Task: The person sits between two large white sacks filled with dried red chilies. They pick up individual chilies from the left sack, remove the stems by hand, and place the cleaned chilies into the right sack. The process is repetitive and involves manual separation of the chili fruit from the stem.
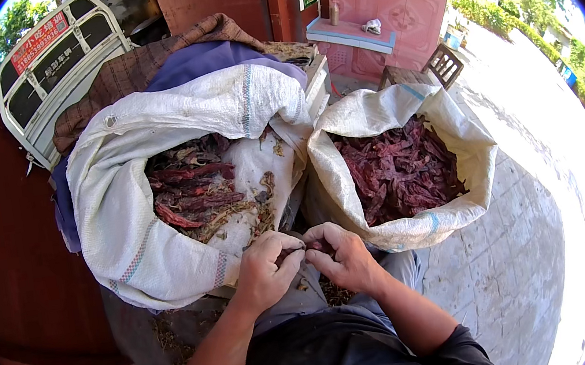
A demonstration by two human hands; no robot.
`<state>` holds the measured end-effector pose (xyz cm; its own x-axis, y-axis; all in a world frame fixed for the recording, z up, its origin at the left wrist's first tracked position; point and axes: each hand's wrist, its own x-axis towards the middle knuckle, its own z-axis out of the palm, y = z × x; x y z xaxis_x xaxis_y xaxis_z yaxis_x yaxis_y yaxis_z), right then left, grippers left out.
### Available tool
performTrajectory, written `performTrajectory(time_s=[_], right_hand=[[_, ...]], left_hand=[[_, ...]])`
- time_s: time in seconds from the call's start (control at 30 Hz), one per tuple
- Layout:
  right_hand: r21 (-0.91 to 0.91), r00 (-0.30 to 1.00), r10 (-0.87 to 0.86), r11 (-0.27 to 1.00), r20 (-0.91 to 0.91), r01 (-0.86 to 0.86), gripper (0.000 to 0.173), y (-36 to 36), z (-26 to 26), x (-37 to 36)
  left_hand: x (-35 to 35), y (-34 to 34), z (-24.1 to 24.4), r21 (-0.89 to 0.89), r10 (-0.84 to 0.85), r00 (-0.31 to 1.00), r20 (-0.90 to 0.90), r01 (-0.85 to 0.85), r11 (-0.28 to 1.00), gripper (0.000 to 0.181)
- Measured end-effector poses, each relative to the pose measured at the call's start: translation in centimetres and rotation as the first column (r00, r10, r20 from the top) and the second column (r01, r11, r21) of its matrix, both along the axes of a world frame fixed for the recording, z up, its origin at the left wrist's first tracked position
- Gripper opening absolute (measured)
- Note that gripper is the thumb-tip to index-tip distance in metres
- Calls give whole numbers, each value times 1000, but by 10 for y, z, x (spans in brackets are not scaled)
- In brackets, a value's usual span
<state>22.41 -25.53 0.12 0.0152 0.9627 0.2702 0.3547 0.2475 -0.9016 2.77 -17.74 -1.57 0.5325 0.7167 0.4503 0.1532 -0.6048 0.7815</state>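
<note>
My left hand (pixel 272 270) and my right hand (pixel 346 259) meet above my lap with the fingertips pinched together. Between them is a dark red dried chili pepper (pixel 319 245), mostly hidden by the fingers. Just beyond my left hand lies a white woven sack (pixel 113 206) with its mouth rolled open. Long dried chili peppers (pixel 196 187) lie inside it, with stem and leaf scraps (pixel 264 216) on the sack's fabric. Upright beside it at the right stands a second woven sack (pixel 478 158), full nearly to the rim with dark red dried peppers (pixel 399 171).
Purple cloth (pixel 216 62) and a brown checked cloth (pixel 108 87) lie behind the left sack. A metal vehicle rack (pixel 60 63) bearing writing is at upper left. A small wooden chair (pixel 442 66) stands beyond the right sack, on paved ground (pixel 508 220). Plant debris (pixel 166 337) litters the floor.
</note>
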Motion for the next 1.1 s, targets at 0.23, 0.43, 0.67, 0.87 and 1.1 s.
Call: performTrajectory(time_s=[0.23, 0.43, 0.67, 0.87, 1.1], right_hand=[[-295, 978, 47, 950, -202, -107, 20, 2, -4, 0], [-11, 926, 47, 999, 376, -46, 23, 6, 3, 6], [-222, 945, 275, 947, 178, -234, 22, 12, 14, 13], [-274, 818, 145, 898, -556, -345, 16, 4, -24, 5], [-113, 214, -37, 928, -976, -355, 13, -9, -58, -25]], left_hand=[[-3, -10, -31, -573, 20, 934, 357, 202, 794, 27], [-9, 6, 16, 534, 29, 939, -343, 170, 828, 19], [-18, 18, 29, 495, -73, 863, -500, 354, 794, 11], [-17, 14, 35, 504, -63, 930, -361, 252, 826, 11], [0, -9, 6, 372, 34, 999, -15, -26, 928, 11]])
